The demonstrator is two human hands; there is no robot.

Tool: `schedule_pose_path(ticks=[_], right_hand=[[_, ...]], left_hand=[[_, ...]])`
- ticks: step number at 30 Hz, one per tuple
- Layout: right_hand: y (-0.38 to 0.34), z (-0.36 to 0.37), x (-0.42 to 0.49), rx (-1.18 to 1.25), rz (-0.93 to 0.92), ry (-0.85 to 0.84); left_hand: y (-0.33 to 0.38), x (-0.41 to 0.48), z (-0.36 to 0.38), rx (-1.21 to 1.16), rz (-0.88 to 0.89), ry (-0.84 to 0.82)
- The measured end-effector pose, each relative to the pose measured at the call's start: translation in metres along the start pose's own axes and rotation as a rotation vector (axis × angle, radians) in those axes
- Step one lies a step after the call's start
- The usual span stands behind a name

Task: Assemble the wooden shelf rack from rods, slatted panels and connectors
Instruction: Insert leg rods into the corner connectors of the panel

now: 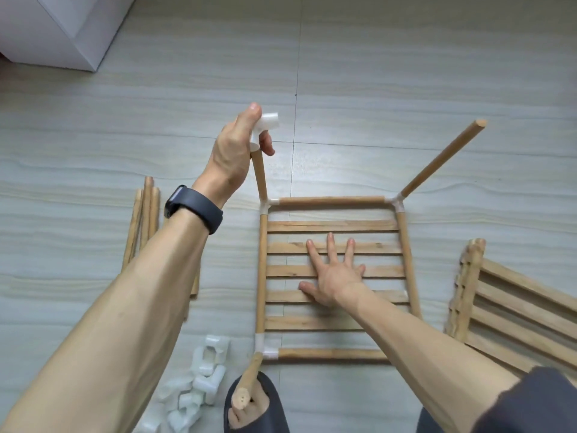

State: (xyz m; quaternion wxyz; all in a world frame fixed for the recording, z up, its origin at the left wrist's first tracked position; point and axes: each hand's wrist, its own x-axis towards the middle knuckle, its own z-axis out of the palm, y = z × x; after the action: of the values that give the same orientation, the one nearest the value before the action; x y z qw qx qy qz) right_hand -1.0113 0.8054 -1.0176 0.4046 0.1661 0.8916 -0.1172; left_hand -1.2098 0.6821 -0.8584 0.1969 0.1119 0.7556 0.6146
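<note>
1. Nearest the camera: dark grey slipper (274,398) on a foot, with the drilled end of an upright pale wooden rod (248,382) rising toward the lens from the frame's near-left corner.
2. Just left of the slipper: loose heap of white plastic connectors (199,389) lying on the grey tiled floor (406,89).
3. Centre: rectangular rack frame of round wooden rods with a slatted wooden panel (335,271) lying flat inside it; white corner connectors at three visible corners, the near-right corner hidden behind the right forearm.
4. Right hand (335,276) pressed palm-down on the middle slats, fingers spread, gripping nothing.
5. Right of the frame, apart from it: second slatted wooden panel (512,310) lying on the floor.
6. Left of the frame: bundle of spare wooden rods (145,220) lying side by side, partly hidden by the left forearm, which carries a black wrist band (195,209).
7. Far-left corner: upright wooden rod (259,176) standing in its connector. Left hand (235,145) pinching a white T-shaped plastic connector (265,125) between thumb and fingers at the top end of this rod; depth of seating cannot be told.
8. Far-right corner: bare wooden rod (443,159) rising from its connector, top end uncapped.
9. Far left background: white cabinet corner (62,29).
</note>
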Motion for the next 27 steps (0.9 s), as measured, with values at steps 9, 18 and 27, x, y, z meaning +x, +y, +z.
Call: schedule_pose_path(ticks=[9,18,27], right_hand=[[0.002,-0.005,-0.001,-0.029,-0.012,-0.048],[0.004,-0.007,-0.005,-0.078,-0.014,0.015],[-0.023,0.053,-0.051,-0.015,-0.044,0.183]], left_hand=[[0.003,-0.001,0.002,0.032,-0.010,-0.006],[-0.031,-0.046,-0.055,0.000,-0.142,0.090],[-0.158,-0.215,-0.071,0.803,-0.466,0.069]])
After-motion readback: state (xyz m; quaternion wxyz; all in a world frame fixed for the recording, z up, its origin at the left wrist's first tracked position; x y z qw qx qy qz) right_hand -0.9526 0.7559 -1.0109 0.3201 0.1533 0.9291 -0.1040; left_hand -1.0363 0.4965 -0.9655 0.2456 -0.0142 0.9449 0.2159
